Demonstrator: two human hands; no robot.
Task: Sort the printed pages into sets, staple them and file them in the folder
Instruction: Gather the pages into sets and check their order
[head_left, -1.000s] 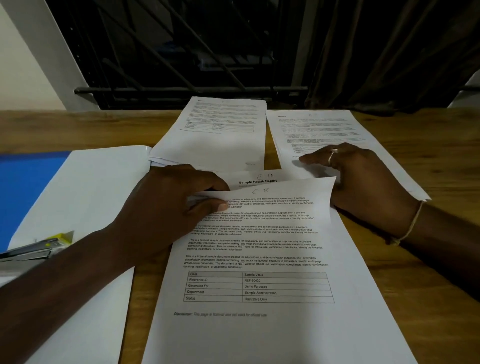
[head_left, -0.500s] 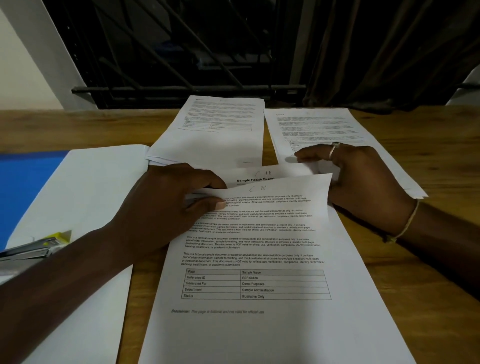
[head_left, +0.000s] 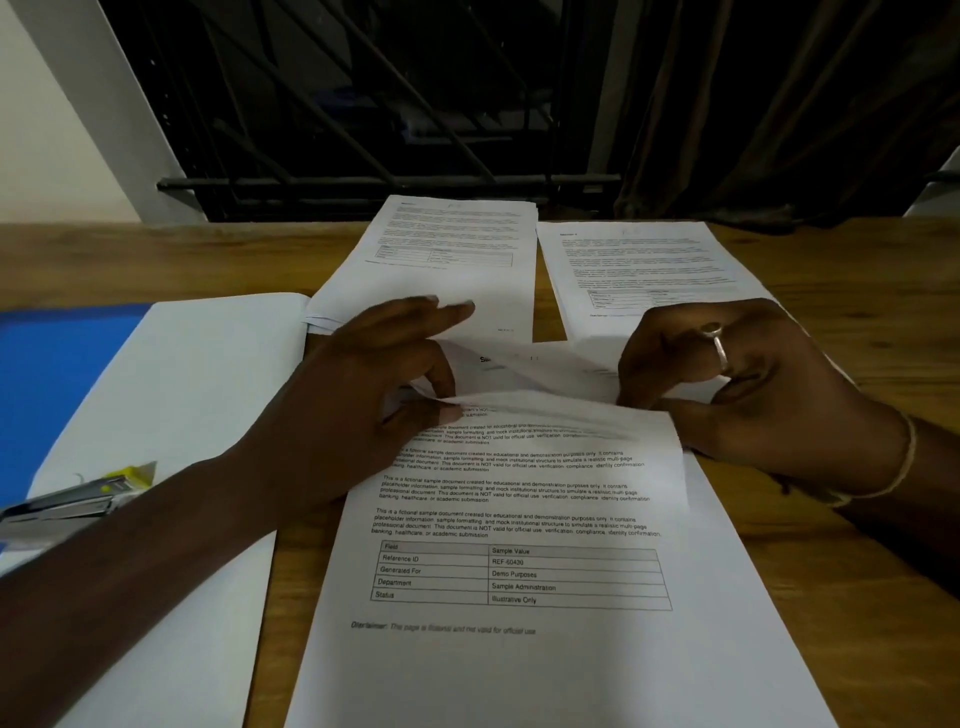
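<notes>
A stack of printed pages (head_left: 519, 519) lies on the wooden table in front of me. Its top sheet is curled back at the far edge, blurred there. My left hand (head_left: 363, 395) pinches that sheet's upper left corner between thumb and fingers. My right hand (head_left: 737, 395) with a ring holds the upper right part of the stack, fingers curled under the lifted edge. Two more piles of pages lie further back: one at the centre (head_left: 447, 260), one at the right (head_left: 644, 270). A stapler (head_left: 67, 501) with a yellow part lies at the left. A blue folder (head_left: 47, 384) sits at the far left.
A large white sheet or cover (head_left: 182, 415) lies over the blue folder, under my left forearm. Behind the table's far edge are a dark window grille (head_left: 363, 104) and a dark curtain (head_left: 779, 104). Bare wood shows at the right (head_left: 857, 597).
The top sheet's far edge has been lifted and bent further toward me. My left fingers have spread, and my right hand has curled in onto the pages.
</notes>
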